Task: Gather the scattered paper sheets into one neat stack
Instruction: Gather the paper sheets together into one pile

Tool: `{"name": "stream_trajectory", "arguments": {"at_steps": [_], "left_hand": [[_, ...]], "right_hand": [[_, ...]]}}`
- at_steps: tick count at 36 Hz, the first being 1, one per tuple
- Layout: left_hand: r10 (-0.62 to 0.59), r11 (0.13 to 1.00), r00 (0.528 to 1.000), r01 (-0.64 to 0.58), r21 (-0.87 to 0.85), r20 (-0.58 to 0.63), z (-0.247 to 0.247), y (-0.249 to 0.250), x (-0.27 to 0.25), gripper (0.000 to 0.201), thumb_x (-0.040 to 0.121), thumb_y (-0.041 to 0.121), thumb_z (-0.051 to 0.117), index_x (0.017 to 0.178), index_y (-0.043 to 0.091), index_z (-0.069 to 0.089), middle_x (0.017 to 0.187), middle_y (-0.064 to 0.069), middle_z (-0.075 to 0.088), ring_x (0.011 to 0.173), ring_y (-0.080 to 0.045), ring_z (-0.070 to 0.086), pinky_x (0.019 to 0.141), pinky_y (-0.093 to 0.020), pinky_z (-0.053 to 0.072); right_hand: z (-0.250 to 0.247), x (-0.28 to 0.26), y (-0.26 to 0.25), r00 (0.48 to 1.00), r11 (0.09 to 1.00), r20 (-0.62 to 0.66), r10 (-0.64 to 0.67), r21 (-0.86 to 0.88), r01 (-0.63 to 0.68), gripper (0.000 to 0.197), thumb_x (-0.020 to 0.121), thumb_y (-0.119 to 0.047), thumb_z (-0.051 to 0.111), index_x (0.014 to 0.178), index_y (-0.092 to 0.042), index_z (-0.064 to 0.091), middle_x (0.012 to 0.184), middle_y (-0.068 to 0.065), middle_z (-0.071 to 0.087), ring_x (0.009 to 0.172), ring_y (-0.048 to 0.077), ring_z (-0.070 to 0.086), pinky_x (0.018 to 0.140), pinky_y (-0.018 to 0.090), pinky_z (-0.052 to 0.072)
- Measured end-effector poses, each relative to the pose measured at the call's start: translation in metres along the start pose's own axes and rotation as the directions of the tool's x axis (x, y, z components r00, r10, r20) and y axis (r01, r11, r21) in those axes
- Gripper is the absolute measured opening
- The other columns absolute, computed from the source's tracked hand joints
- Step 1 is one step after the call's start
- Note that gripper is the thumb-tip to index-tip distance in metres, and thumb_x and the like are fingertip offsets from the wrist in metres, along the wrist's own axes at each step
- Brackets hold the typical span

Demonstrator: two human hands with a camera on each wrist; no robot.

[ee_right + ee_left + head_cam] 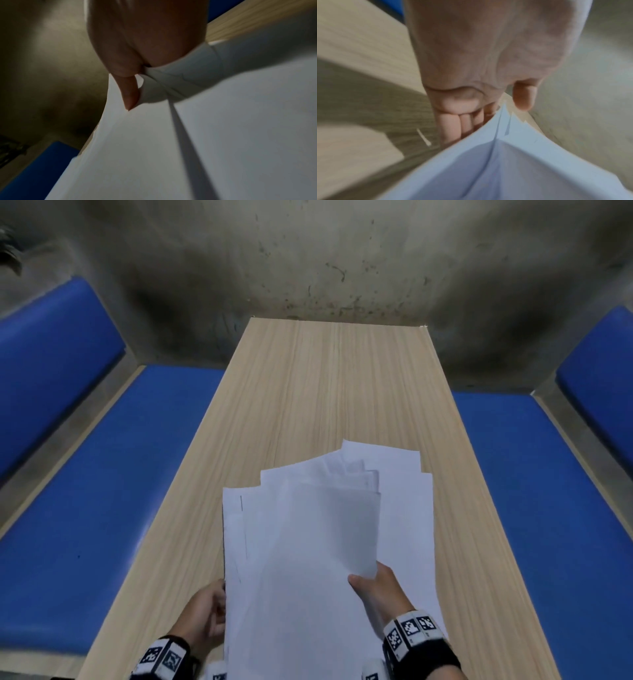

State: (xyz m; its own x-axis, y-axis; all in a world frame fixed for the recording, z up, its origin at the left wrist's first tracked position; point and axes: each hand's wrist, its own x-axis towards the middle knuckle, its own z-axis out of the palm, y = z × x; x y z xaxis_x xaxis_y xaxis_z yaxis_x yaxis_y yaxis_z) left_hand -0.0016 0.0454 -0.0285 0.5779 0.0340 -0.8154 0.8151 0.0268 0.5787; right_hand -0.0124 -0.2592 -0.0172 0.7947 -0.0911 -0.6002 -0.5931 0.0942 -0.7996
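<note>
Both hands grip a fanned bundle of paper sheets [318, 542] above the wooden table [308, 388] — left hand [205, 616] at its edge, right hand [380, 590] pinching a corner — where loose sheets could slip askew.

Left hand [205, 616]: we saw its fingertips hidden under the paper sheets [308, 559] at their left edge.
Right hand [378, 594]: only the thumb showed on top; the fingers lay beneath.
Sheet count: we could not tell.
Near desk [308, 392] edge: cut off by the frame.
Left wrist view: blurred throughout.
</note>
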Motion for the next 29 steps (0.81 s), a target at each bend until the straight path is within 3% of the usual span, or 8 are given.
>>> {"name": "stream_trajectory", "arguments": {"at_steps": [4, 7, 9, 12, 14, 18, 22, 29], "left_hand": [[0.065, 0.975, 0.997, -0.056, -0.216, 0.034, -0.001, 0.006, 0.002, 0.024, 0.093, 0.029, 0.054, 0.095, 0.010, 0.069, 0.079, -0.004, 0.075, 0.064, -0.023, 0.071, 0.056, -0.030, 0.054], [0.092, 0.985, 0.992, -0.079, -0.152, 0.085, 0.009, 0.010, -0.003, 0.026, 0.088, 0.012, 0.067, 0.113, 0.003, 0.067, 0.097, -0.009, 0.078, 0.097, -0.031, 0.071, 0.080, -0.039, 0.055], [0.102, 0.993, 0.993, -0.098, -0.060, 0.064, 0.020, 0.009, -0.004, 0.038, 0.080, -0.001, 0.073, 0.116, -0.006, 0.064, 0.098, -0.019, 0.076, 0.091, -0.034, 0.072, 0.084, -0.043, 0.056], [0.142, 0.990, 0.988, -0.143, -0.006, -0.053, 0.027, 0.005, -0.005, 0.022, 0.081, -0.012, 0.065, 0.103, -0.011, 0.067, 0.077, -0.020, 0.074, 0.057, -0.026, 0.071, 0.057, -0.029, 0.056], [0.144, 0.989, 0.985, -0.147, -0.024, -0.097, 0.023, 0.002, 0.002, 0.025, 0.082, -0.016, 0.059, 0.106, -0.012, 0.066, 0.077, -0.017, 0.075, 0.067, -0.030, 0.071, 0.064, -0.033, 0.055], [0.118, 0.992, 0.986, -0.123, -0.037, -0.115, 0.014, 0.002, 0.003, 0.025, 0.083, -0.017, 0.055, 0.102, -0.007, 0.066, 0.075, -0.014, 0.077, 0.080, -0.036, 0.070, 0.067, -0.036, 0.055], [0.102, 0.992, 0.985, -0.111, -0.056, -0.141, 0.000, 0.004, 0.002, 0.029, 0.083, -0.019, 0.050, 0.106, -0.006, 0.063, 0.088, -0.023, 0.073, 0.082, -0.038, 0.068, 0.069, -0.037, 0.054], [0.068, 0.995, 0.965, -0.083, -0.052, -0.253, -0.024, 0.004, 0.005, 0.026, 0.083, -0.016, 0.047, 0.105, -0.013, 0.059, 0.091, -0.028, 0.067, 0.077, -0.039, 0.064, 0.069, -0.038, 0.051]], "right_hand": [[0.008, 0.013, 0.016, 1.000, 0.995, 0.005, 0.020, -0.103, -0.020, 0.034, 0.063, -0.007, 0.059, 0.096, 0.002, 0.067, 0.101, 0.020, 0.073, 0.092, 0.035, 0.066, 0.085, 0.039, 0.051], [0.011, 0.022, 0.028, 1.000, 0.985, 0.012, 0.028, -0.168, -0.026, 0.046, 0.059, -0.019, 0.062, 0.098, 0.005, 0.063, 0.099, 0.024, 0.071, 0.085, 0.028, 0.060, 0.084, 0.042, 0.050], [0.017, 0.013, 0.019, 0.999, 0.978, 0.032, 0.034, -0.205, -0.026, 0.046, 0.060, -0.019, 0.062, 0.099, 0.006, 0.061, 0.097, 0.019, 0.071, 0.086, 0.027, 0.060, 0.080, 0.037, 0.049], [0.025, -0.004, 0.002, 0.999, 0.959, 0.045, 0.023, -0.282, -0.009, 0.025, 0.075, -0.008, 0.059, 0.099, -0.009, 0.066, 0.099, 0.011, 0.073, 0.092, 0.025, 0.068, 0.076, 0.027, 0.054], [0.022, -0.006, -0.001, 0.999, 0.944, 0.031, -0.005, -0.328, 0.015, 0.021, 0.083, -0.008, 0.060, 0.099, -0.020, 0.065, 0.093, 0.000, 0.074, 0.089, 0.018, 0.070, 0.072, 0.022, 0.057], [-0.002, -0.001, -0.001, 0.972, 0.870, -0.207, -0.115, -0.494, -0.002, 0.021, 0.088, -0.020, 0.059, 0.109, -0.017, 0.064, 0.094, 0.003, 0.071, 0.089, 0.021, 0.067, 0.082, 0.036, 0.057], [-0.038, 0.002, 0.002, 0.808, 0.743, -0.532, -0.254, -0.642, -0.189, 0.030, 0.091, -0.023, 0.054, 0.119, -0.013, 0.059, 0.121, 0.008, 0.058, 0.109, 0.028, 0.054, 0.084, 0.036, 0.047], [-0.060, 0.019, -0.005, 0.774, 0.681, -0.615, -0.150, -0.632, -0.369, 0.057, 0.084, -0.044, 0.061, 0.120, -0.002, 0.050, 0.125, 0.018, 0.052, 0.114, 0.038, 0.049, 0.091, 0.048, 0.047]]}}
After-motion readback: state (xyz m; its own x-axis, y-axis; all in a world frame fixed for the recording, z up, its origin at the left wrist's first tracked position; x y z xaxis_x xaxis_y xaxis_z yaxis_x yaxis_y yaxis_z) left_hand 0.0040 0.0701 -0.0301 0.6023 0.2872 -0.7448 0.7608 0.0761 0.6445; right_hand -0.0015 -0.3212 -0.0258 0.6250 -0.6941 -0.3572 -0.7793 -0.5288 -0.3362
